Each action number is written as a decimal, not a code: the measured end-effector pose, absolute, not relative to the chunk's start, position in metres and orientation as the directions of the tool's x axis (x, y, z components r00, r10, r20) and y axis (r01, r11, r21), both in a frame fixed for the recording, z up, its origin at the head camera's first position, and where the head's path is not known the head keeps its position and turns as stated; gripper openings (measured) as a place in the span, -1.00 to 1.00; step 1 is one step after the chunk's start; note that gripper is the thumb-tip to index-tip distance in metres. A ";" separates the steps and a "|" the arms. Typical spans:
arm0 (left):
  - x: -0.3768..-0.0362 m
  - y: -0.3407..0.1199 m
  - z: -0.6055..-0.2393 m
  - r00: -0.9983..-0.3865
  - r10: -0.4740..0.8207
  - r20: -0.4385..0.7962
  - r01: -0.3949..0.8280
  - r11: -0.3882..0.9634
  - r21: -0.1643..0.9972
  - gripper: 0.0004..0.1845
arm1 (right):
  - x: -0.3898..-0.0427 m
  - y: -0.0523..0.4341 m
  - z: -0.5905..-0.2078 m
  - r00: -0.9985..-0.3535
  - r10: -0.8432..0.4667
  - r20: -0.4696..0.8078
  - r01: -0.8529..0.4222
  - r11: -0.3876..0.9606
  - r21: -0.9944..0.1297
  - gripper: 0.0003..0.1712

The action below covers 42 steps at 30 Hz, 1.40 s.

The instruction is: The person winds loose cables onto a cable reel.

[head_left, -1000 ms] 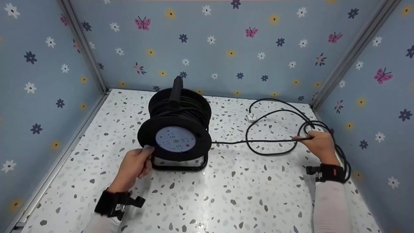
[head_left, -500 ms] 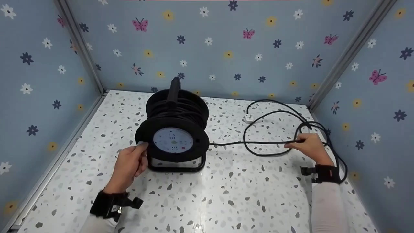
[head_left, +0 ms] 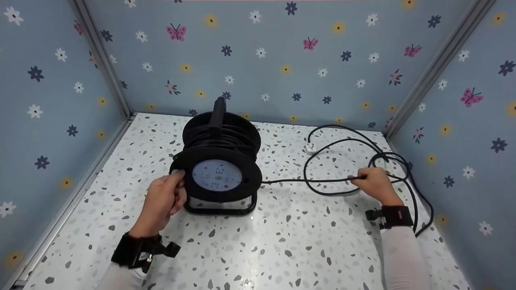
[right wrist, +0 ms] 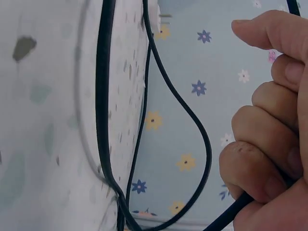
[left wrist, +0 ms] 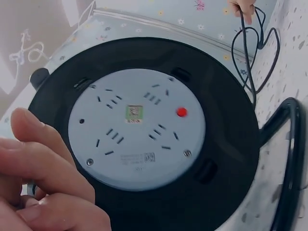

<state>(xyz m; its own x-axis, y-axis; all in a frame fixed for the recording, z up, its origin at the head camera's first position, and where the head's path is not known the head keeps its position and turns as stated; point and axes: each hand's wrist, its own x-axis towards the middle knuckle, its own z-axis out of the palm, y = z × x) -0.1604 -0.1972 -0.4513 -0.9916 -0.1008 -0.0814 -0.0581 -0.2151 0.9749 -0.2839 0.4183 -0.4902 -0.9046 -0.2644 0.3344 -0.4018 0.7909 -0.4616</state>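
Two hands, well apart. L hand [head_left: 161, 199] gripped reel [head_left: 217, 155] by its L edge; only L-wrist view showed sq. code [left wrist: 149, 157]. Speckled surface [head_left: 290, 229] beneath ran roomy to R hand [head_left: 375, 183], clamped on cable [head_left: 330, 181], looped nr R wall [head_left: 459, 161].

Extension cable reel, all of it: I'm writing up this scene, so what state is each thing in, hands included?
Extension cable reel: standing upright, partly wound.
Socket panel: nothing plugged in.
Red button: pressed or not, can't tell.
Left hand: fingers curled at the reel's front rim.
Right hand: gripping the cable.
Power cable: nearly straight from reel to right hand, looped beyond.
White plug: unplugged, lying loose.
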 end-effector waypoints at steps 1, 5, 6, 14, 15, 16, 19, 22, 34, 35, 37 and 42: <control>-0.160 -0.196 -0.448 -0.992 -0.100 -0.076 -0.055 -0.203 0.978 -0.54 | -0.285 0.415 -0.492 -0.903 -0.275 0.332 -0.407 0.794 -0.452 -0.41; -0.161 -0.193 -0.436 -0.995 -0.087 -0.042 -0.027 -0.164 0.986 -0.51 | -0.288 0.399 -0.496 -0.896 -0.307 0.320 -0.428 0.790 -0.440 -0.44; -0.162 -0.192 -0.433 -0.996 -0.082 -0.028 -0.015 -0.162 0.987 -0.51 | -0.289 0.395 -0.497 -0.894 -0.314 0.319 -0.432 0.790 -0.434 -0.45; -0.165 -0.177 -0.417 -0.998 -0.038 0.040 0.046 -0.196 0.980 -0.49 | -0.290 0.366 -0.504 -0.884 -0.375 0.280 -0.465 0.773 -0.431 -0.46; -0.166 -0.175 -0.416 -0.999 -0.036 0.041 0.048 -0.195 0.980 -0.49 | -0.290 0.363 -0.505 -0.882 -0.381 0.277 -0.469 0.770 -0.433 -0.46; -0.166 -0.172 -0.414 -0.998 -0.033 0.044 0.050 -0.194 0.980 -0.48 | -0.290 0.360 -0.505 -0.879 -0.386 0.279 -0.474 0.766 -0.433 -0.47; -0.167 -0.165 -0.410 -0.998 -0.010 0.062 0.062 -0.201 0.978 -0.47 | -0.291 0.352 -0.507 -0.877 -0.397 0.271 -0.479 0.764 -0.432 -0.47; -0.169 -0.157 -0.408 -0.996 0.027 0.082 0.073 -0.235 0.969 -0.46 | -0.291 0.344 -0.508 -0.870 -0.414 0.268 -0.492 0.759 -0.427 -0.48; -0.174 -0.127 -0.405 -0.987 0.097 0.129 0.092 -0.318 0.944 -0.45 | -0.286 0.317 -0.516 -0.867 -0.451 0.210 -0.495 0.731 -0.471 -0.53; -0.175 -0.124 -0.405 -0.985 0.105 0.136 0.094 -0.329 0.939 -0.45 | -0.285 0.314 -0.516 -0.868 -0.452 0.203 -0.491 0.730 -0.476 -0.52; -0.176 -0.118 -0.405 -0.982 0.119 0.144 0.093 -0.354 0.931 -0.47 | -0.284 0.309 -0.516 -0.868 -0.460 0.187 -0.489 0.726 -0.483 -0.50; -0.178 -0.101 -0.407 -0.974 0.156 0.163 0.089 -0.398 0.913 -0.52 | -0.281 0.298 -0.516 -0.849 -0.500 0.173 -0.515 0.708 -0.482 -0.46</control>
<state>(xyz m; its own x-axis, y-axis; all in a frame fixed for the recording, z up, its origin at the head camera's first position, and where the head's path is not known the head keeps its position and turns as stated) -0.1779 -0.1009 -0.4071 -0.9742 0.1563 0.1629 0.0889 -0.3975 0.9133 -0.2810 0.2980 -0.5161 -0.8487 -0.4999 0.1725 -0.5153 0.7083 -0.4825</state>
